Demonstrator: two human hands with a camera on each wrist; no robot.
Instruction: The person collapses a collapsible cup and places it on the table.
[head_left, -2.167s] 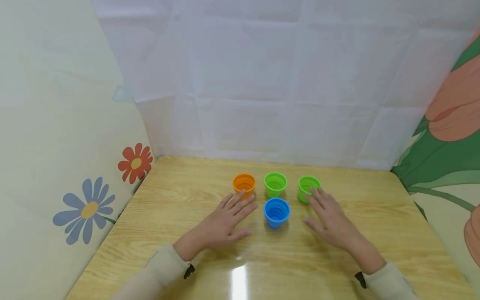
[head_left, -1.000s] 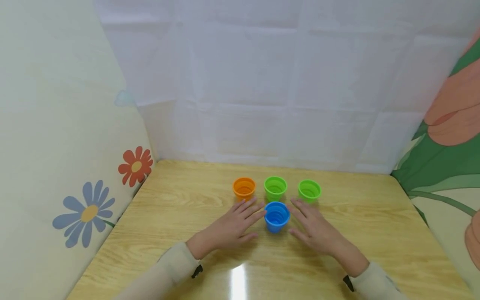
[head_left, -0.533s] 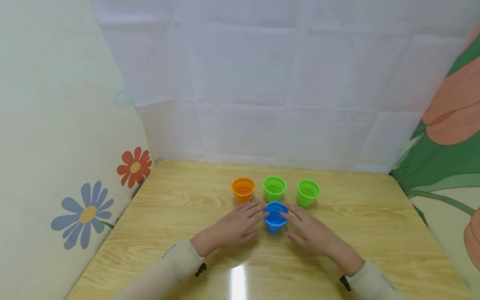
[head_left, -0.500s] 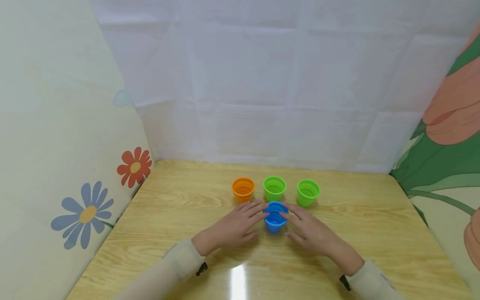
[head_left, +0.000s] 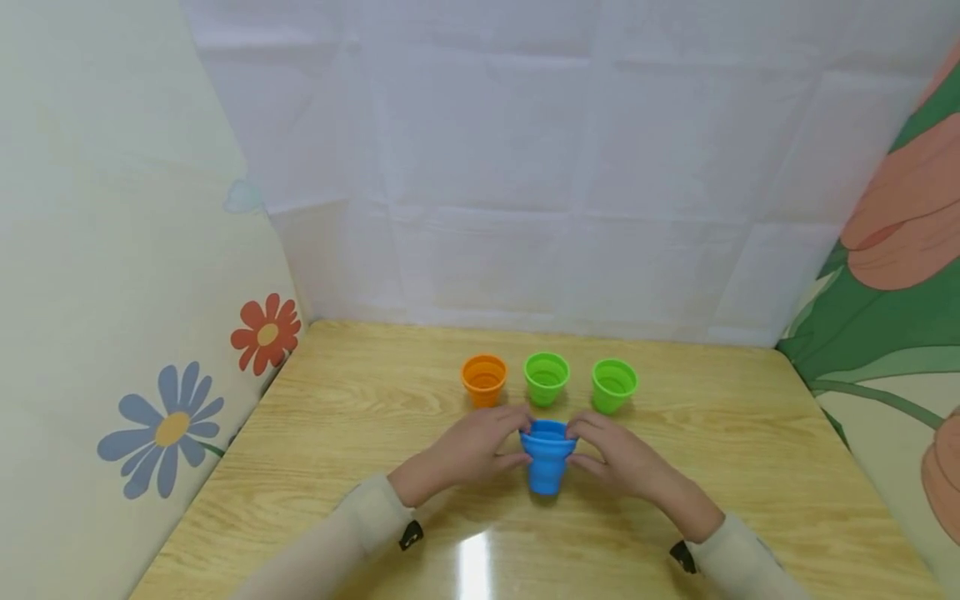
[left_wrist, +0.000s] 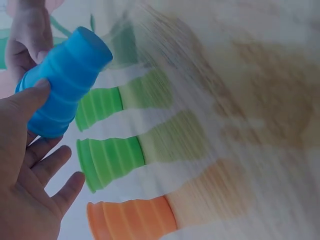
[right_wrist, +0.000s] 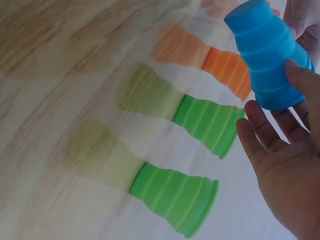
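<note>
A blue ribbed cup (head_left: 547,465) is held between both hands near the middle of the table, its side turned toward me. In the wrist views its base stands clear of the tabletop. My left hand (head_left: 474,447) pinches the left of the rim, thumb (left_wrist: 36,95) on the near side and fingers behind. From the opposite side my right hand (head_left: 628,457) grips the rim the same way, its thumb (right_wrist: 300,77) on the wall. Just beyond stand an orange cup (head_left: 483,380), a green cup (head_left: 546,378) and another green cup (head_left: 614,385), all upright.
The wooden table (head_left: 360,375) is glossy and reflects the cups. A white cloth (head_left: 480,167) hangs behind its far edge. Flower-printed panels (head_left: 135,275) border the left and right sides.
Both hands have come in from either side of the blue cup and closed on its rim. The cup has risen and tipped, its side now showing. The orange and green cups stay put.
</note>
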